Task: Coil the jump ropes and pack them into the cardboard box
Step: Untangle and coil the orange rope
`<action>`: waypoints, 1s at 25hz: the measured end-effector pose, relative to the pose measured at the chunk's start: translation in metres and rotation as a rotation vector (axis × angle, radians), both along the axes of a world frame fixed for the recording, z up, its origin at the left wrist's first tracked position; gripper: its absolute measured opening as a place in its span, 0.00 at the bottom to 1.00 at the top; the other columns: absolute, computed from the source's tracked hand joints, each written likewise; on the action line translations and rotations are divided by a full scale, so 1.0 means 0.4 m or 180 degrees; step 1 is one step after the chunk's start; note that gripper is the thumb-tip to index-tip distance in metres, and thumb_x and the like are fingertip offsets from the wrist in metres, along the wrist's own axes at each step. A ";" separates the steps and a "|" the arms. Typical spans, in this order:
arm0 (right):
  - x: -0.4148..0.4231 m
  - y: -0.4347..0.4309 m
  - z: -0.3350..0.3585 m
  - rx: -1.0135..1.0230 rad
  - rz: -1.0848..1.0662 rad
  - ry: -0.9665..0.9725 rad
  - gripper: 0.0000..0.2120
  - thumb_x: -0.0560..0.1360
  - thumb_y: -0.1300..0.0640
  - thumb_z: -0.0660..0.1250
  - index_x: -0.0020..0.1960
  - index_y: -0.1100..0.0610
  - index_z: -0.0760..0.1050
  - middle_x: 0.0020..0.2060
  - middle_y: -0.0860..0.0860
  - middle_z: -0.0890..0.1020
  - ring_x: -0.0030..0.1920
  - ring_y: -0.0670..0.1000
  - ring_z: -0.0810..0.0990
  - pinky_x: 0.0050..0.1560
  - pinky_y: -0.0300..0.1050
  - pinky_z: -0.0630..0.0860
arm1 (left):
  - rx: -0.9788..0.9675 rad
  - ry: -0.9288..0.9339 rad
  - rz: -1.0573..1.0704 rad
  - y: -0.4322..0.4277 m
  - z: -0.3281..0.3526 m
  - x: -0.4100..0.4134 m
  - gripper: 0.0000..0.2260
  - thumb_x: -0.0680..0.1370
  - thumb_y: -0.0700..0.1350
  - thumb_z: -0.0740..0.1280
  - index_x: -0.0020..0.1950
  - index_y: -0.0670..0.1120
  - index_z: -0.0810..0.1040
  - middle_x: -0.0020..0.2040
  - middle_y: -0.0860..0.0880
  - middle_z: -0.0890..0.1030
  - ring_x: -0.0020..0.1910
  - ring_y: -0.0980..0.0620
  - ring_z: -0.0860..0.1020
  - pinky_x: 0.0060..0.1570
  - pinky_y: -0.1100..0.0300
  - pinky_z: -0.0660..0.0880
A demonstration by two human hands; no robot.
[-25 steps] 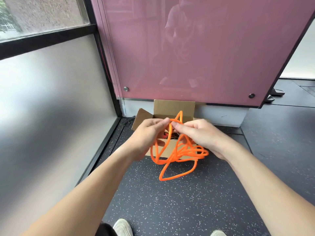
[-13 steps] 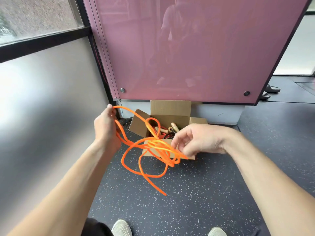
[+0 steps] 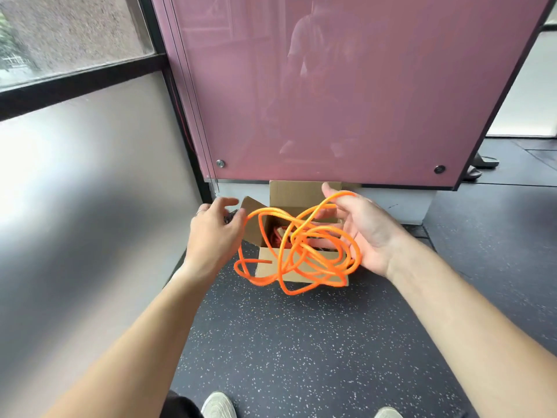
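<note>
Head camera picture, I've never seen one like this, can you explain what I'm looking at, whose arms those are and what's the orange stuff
There is no machine here. The picture comes from a wide-angle camera worn on a person's head, looking forward and down, so the two bare arms reaching in from the bottom are the wearer's own. Their shoes show at the bottom edge.

The orange stuff is a jump rope, bunched in loose, tangled loops in the air between the hands. The left hand pinches one strand near its fingertips. The right hand is open, with loops draped over its fingers and hanging against the palm.

Behind the rope, an open cardboard box sits on the dark speckled floor against a pink panel. More rope seems to lie inside, but it is mostly hidden.
</note>
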State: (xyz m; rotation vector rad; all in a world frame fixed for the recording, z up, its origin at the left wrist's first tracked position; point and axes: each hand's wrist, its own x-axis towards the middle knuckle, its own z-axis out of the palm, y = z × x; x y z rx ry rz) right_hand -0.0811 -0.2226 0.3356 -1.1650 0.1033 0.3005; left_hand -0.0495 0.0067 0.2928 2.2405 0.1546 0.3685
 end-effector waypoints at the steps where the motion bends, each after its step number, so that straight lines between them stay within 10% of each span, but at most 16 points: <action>1: -0.002 0.001 0.005 0.0161 0.0043 0.0170 0.14 0.77 0.46 0.70 0.41 0.55 0.73 0.40 0.56 0.81 0.40 0.60 0.85 0.39 0.57 0.84 | -0.0056 -0.0413 -0.0367 -0.017 0.017 -0.020 0.09 0.79 0.53 0.67 0.58 0.54 0.79 0.53 0.50 0.80 0.56 0.53 0.79 0.58 0.57 0.75; 6: -0.010 0.013 -0.002 0.0659 0.0205 0.0550 0.27 0.78 0.33 0.58 0.54 0.57 0.75 0.43 0.58 0.84 0.40 0.58 0.82 0.43 0.53 0.80 | 0.0680 -0.1009 -0.2241 -0.092 0.037 -0.061 0.25 0.72 0.65 0.71 0.62 0.51 0.78 0.53 0.52 0.76 0.53 0.57 0.77 0.56 0.64 0.73; 9: -0.011 0.010 -0.004 0.0706 0.0402 0.0478 0.27 0.78 0.37 0.60 0.60 0.60 0.76 0.50 0.59 0.82 0.47 0.59 0.80 0.48 0.54 0.79 | 0.0288 -0.0986 -0.1716 -0.104 0.032 -0.046 0.17 0.73 0.60 0.72 0.54 0.50 0.82 0.43 0.55 0.82 0.43 0.56 0.80 0.46 0.56 0.78; 14: -0.041 0.034 0.008 -0.0787 0.0514 -0.0633 0.05 0.75 0.61 0.72 0.51 0.57 0.81 0.37 0.52 0.79 0.28 0.43 0.69 0.25 0.34 0.61 | -0.1287 0.0086 -0.1742 -0.094 0.055 -0.059 0.21 0.65 0.47 0.83 0.56 0.48 0.82 0.42 0.48 0.87 0.40 0.54 0.85 0.42 0.59 0.82; 18: -0.006 -0.051 0.032 -0.1800 -0.0861 -0.0713 0.13 0.67 0.46 0.79 0.36 0.54 0.82 0.22 0.43 0.73 0.21 0.41 0.64 0.27 0.37 0.61 | -0.2290 0.0023 -0.1009 -0.015 0.088 -0.031 0.11 0.69 0.47 0.77 0.49 0.47 0.83 0.27 0.54 0.74 0.22 0.58 0.67 0.21 0.68 0.62; 20: 0.016 -0.134 0.037 -0.1285 -0.1465 -0.0440 0.20 0.65 0.41 0.79 0.31 0.53 0.75 0.19 0.43 0.61 0.22 0.46 0.56 0.28 0.41 0.53 | -0.2471 -0.0162 -0.0205 0.067 0.086 -0.003 0.07 0.75 0.50 0.75 0.45 0.46 0.84 0.24 0.54 0.63 0.23 0.55 0.58 0.22 0.67 0.54; 25: 0.020 -0.115 0.006 -0.0113 -0.0432 -0.0382 0.22 0.78 0.41 0.65 0.33 0.54 0.68 0.20 0.47 0.62 0.25 0.47 0.59 0.31 0.41 0.59 | -0.0080 0.0194 -0.0111 0.036 0.002 -0.020 0.06 0.78 0.51 0.70 0.50 0.51 0.84 0.33 0.54 0.78 0.36 0.51 0.77 0.38 0.59 0.74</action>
